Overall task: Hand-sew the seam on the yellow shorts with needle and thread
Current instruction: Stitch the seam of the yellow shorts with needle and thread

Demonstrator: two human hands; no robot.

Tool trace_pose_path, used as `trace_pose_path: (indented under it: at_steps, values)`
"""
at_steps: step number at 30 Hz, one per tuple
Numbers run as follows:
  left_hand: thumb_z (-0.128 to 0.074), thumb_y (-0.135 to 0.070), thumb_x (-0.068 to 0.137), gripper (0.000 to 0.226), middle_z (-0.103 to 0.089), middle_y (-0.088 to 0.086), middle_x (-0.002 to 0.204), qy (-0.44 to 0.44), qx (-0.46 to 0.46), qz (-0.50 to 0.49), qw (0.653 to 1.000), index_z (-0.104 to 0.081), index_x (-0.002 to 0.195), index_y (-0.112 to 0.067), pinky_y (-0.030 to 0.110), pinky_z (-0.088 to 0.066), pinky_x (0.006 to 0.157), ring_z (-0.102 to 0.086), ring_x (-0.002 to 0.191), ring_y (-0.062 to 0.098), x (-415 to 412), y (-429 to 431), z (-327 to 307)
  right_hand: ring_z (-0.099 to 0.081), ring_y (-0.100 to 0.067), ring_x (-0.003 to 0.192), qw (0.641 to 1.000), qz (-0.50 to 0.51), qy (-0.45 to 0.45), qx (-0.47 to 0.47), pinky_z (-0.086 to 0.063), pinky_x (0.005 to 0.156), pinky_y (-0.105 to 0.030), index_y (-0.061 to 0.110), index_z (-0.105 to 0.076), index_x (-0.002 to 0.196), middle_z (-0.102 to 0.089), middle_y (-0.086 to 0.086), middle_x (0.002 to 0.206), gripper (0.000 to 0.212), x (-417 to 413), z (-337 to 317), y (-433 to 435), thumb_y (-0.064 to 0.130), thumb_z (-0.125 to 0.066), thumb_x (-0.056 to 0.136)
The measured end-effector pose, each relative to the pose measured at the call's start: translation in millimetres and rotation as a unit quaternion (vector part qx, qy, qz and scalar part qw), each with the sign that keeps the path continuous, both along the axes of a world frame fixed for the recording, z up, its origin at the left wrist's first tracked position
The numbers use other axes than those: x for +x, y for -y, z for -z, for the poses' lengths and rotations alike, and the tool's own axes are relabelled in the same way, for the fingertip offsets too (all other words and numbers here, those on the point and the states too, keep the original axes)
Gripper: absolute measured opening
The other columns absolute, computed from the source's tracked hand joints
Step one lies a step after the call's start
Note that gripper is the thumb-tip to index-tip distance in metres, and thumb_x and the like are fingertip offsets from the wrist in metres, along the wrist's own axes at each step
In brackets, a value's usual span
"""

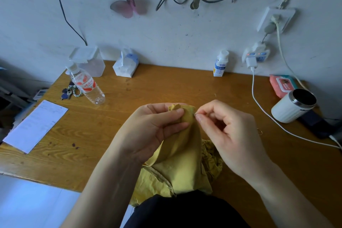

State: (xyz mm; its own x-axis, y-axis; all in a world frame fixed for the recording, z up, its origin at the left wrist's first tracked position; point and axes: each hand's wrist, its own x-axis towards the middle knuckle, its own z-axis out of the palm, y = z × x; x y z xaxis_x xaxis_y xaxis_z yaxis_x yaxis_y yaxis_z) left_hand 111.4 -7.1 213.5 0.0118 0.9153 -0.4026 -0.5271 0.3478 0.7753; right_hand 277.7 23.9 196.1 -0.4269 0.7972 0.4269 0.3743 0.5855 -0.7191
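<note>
Clearly soft and floppy, the yellow shorts (182,155) hang over the tabletop (166,87) edge, left hand (153,127) pinching the bunched seam fold, right hand (227,129) closed fingertip-tight beside it, needle too small to confirm.

The middle of the table (166,87) is bare up to the back edge. A water bottle (87,87) and keys (67,93) block the back left corner. A white cup (293,106) and cable (259,103) crowd the right edge.
</note>
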Motion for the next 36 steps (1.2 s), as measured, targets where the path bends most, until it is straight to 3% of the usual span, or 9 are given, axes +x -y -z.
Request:
trace_pose_path:
  at_steps: [14,21,24,28,31,34,36]
  values:
    - [-0.063,-0.003,0.066,0.012,-0.071,0.009,0.068,-0.061,0.040,-0.012,0.997,-0.074,0.070,-0.001,0.019,-0.057,0.060,-0.068,0.062,0.013,5.6,6.0,-2.1,-0.048,-0.015,0.045,0.999,-0.006,0.035,-0.018,-0.034,0.042,-0.020,0.013,-0.063,0.076,-0.054,0.002,0.051,0.012,4.4,-5.1,-1.7,0.009,-0.063,0.088]
    - [-0.066,-0.010,0.068,0.014,-0.073,0.004,0.071,-0.174,0.080,-0.008,0.981,-0.077,0.073,-0.014,0.015,-0.054,0.060,-0.068,0.065,0.009,9.2,9.7,-0.2,-0.047,-0.013,0.043,0.997,-0.023,0.060,-0.037,-0.031,0.042,-0.016,0.015,-0.063,0.074,-0.052,0.004,0.049,0.013,8.0,-8.5,-2.9,0.013,-0.062,0.087]
    - [-0.064,0.000,0.079,0.024,-0.073,0.001,0.070,-0.237,0.103,-0.011,0.966,-0.078,0.073,-0.019,0.015,-0.052,0.062,-0.068,0.066,0.008,12.7,11.0,1.0,-0.045,-0.012,0.042,0.996,-0.017,0.081,-0.035,-0.030,0.041,-0.015,0.015,-0.062,0.074,-0.051,0.006,0.047,0.013,8.0,-8.1,-2.6,0.014,-0.062,0.087]
    - [-0.062,0.003,0.083,0.028,-0.074,0.002,0.072,-0.291,0.127,-0.016,0.948,-0.077,0.076,-0.020,0.015,-0.052,0.063,-0.068,0.067,0.009,17.8,11.7,1.0,-0.045,-0.008,0.044,0.994,-0.003,0.104,-0.042,-0.031,0.045,-0.016,0.017,-0.062,0.089,-0.046,0.008,0.045,0.003,6.5,-5.4,-2.8,0.014,-0.062,0.089]
    - [-0.062,0.003,0.084,0.025,-0.074,0.003,0.074,-0.311,0.133,-0.016,0.941,-0.076,0.081,-0.017,0.016,-0.052,0.063,-0.069,0.067,0.010,21.2,11.8,1.9,-0.047,-0.001,0.048,0.991,0.000,0.123,-0.053,-0.032,0.048,-0.014,0.017,-0.062,0.109,-0.040,0.012,0.046,0.019,4.9,-3.0,-3.0,0.013,-0.061,0.090]
    - [-0.061,0.004,0.084,0.027,-0.075,0.002,0.075,-0.323,0.135,0.000,0.937,-0.076,0.083,-0.020,0.016,-0.052,0.064,-0.069,0.068,0.010,23.9,11.7,2.4,-0.049,0.004,0.054,0.989,-0.007,0.131,-0.066,-0.035,0.052,-0.009,0.020,-0.066,0.111,-0.051,0.020,0.058,0.022,4.5,-4.2,-2.9,0.015,-0.057,0.092]
    - [-0.062,0.002,0.084,0.028,-0.075,0.002,0.075,-0.308,0.131,0.000,0.942,-0.076,0.082,-0.022,0.017,-0.052,0.064,-0.069,0.068,0.010,23.5,11.6,2.9,-0.057,-0.001,0.061,0.989,-0.016,0.124,-0.077,-0.040,0.053,-0.014,0.022,-0.068,0.107,-0.065,0.015,0.070,0.019,5.6,-5.8,-3.3,0.017,-0.056,0.093]
